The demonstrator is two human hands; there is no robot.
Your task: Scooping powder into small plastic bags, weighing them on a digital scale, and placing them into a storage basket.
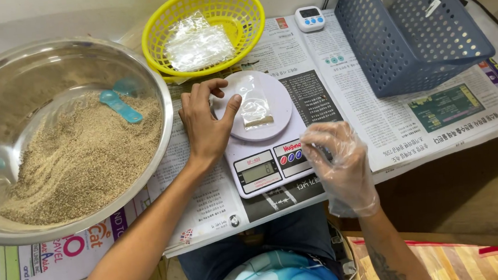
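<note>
From the head camera, a white digital kitchen scale with a round platform (pixel 262 134) is sitting in the middle of a newspaper-covered table (pixel 388 118), and everything else is placed around it. A small clear plastic bag (pixel 253 103) with a thin line of tan grain at its bottom is lying flat on the scale's platform. The bare left hand (pixel 204 122) is resting at the scale's left edge, fingers loosely curled and not gripping anything, the thumb tip touching the platform just beside the bag. The right hand in a thin clear plastic glove (pixel 338 164) is hovering at the scale's right front corner, near its coloured buttons; its fingers are bent, and whether they are pinching anything I cannot tell.

To the left of the scale, a large round stainless steel bowl (pixel 145 77) is holding a heap of tan granular material (pixel 81 160), with a small blue plastic scoop (pixel 119 105) lying on the heap. Behind the scale, a round yellow plastic mesh basket (pixel 251 8) is holding a pile of empty clear bags (pixel 197 43). Behind and to the right of the scale, a small white digital timer (pixel 310 19) is lying on the newspaper. Further right of the scale, a blue-grey perforated plastic basket (pixel 411 35) is standing tilted.
</note>
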